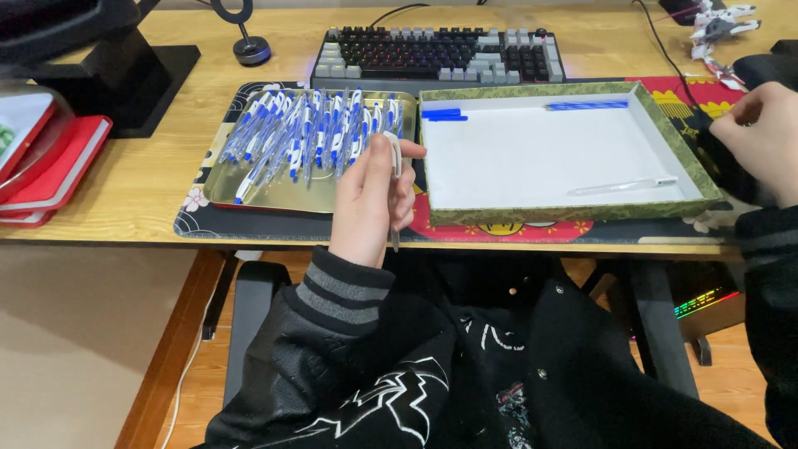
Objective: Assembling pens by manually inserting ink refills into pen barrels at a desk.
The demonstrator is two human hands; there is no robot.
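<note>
Clear plastic pen barrel is gripped in the closed left hand beside the pen-filled metal tray; the right hand is loosely curled, empty.

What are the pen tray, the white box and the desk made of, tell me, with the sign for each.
Tray: likely metal, gold-toned and glossy; it mirrors the pens.
Box: probably cardboard with patterned green covering, matt white inside.
Desk: wood or wood-look laminate; pale grain lines show, low sheen.

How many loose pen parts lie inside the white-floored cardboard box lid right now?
4: two short blue caps side by side in the far left corner, one long blue refill along the far wall, one clear pen barrel near the right front. None looks hidden.
</note>
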